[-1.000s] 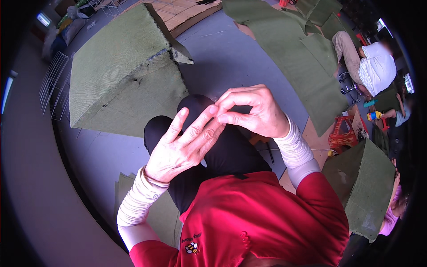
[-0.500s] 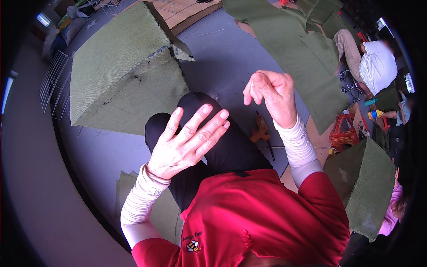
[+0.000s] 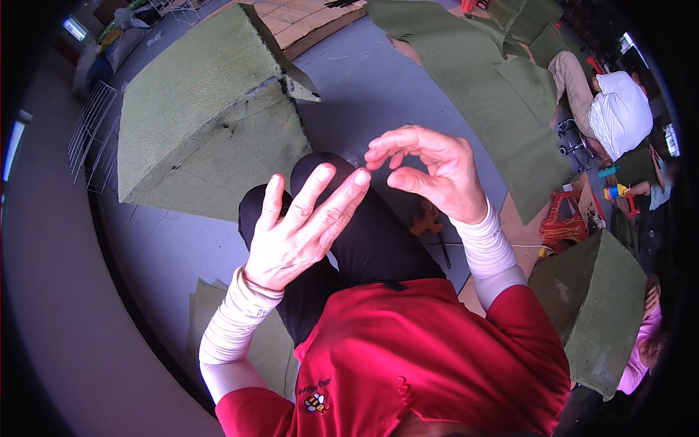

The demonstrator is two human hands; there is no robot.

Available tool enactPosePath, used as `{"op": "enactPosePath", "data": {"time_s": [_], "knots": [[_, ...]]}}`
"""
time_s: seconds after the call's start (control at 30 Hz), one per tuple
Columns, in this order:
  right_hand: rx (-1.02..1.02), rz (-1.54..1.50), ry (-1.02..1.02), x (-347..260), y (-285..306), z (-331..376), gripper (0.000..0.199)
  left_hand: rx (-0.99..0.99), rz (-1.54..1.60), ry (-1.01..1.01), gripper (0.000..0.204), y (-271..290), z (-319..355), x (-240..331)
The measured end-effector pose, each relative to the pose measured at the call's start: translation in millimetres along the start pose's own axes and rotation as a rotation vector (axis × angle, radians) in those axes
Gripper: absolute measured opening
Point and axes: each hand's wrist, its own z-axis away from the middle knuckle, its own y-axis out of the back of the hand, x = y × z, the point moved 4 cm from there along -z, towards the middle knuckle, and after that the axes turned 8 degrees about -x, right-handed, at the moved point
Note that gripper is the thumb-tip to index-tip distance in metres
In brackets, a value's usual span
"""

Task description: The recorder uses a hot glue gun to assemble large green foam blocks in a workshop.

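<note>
In front of my lap, my left hand (image 3: 295,237) is raised with its fingers stretched and spread, holding nothing. My right hand (image 3: 440,171) is half curled, its thumb apart from the fingers. Its fingertips come close to the left fingertips; whether they touch I cannot tell. Nothing shows between them. Beyond my knees stands a large box-like form covered in green mat (image 3: 211,116), with dark marks along its edges. An orange tool like a glue gun (image 3: 428,218) lies on the floor by my right leg, partly hidden behind the leg.
Flat green sheets (image 3: 207,313) lie at my left, and a long green sheet (image 3: 466,87) stretches across the right. A red stool (image 3: 564,218) stands near another green box form (image 3: 601,313). Wire racks (image 3: 95,135) are at far left. Several other people sit along the right side.
My right hand has moved left and slightly down toward my left fingertips, and its thumb has come away from the fingers. The left hand has shifted only a little.
</note>
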Motion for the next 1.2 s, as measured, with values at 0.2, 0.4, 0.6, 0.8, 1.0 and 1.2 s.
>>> {"op": "enactPosePath", "data": {"time_s": [0.2,0.4,0.6,0.8,1.0,1.2], "knots": [[-0.028,0.102,0.16,-9,-20,-12,0.029,-0.02,0.027,-0.008,0.042,3,2,0],[-0.013,0.107,0.155,-10,-23,-15,0.017,-0.015,0.03,-0.009,0.038,6,4,0],[-0.042,0.138,0.12,-12,-22,-15,0.011,-0.084,0.081,-0.041,0.047,7,5,3],[-0.022,0.117,0.108,-8,-24,-14,0.005,-0.07,0.081,-0.039,0.042,6,2,4],[0.044,0.126,0.079,-3,-29,-14,0.008,-0.106,0.203,-0.002,0.045,8,-1,5],[0.128,0.071,-0.027,23,-28,-6,0.019,-0.125,0.46,-0.055,0.05,4,-5,22]]}}
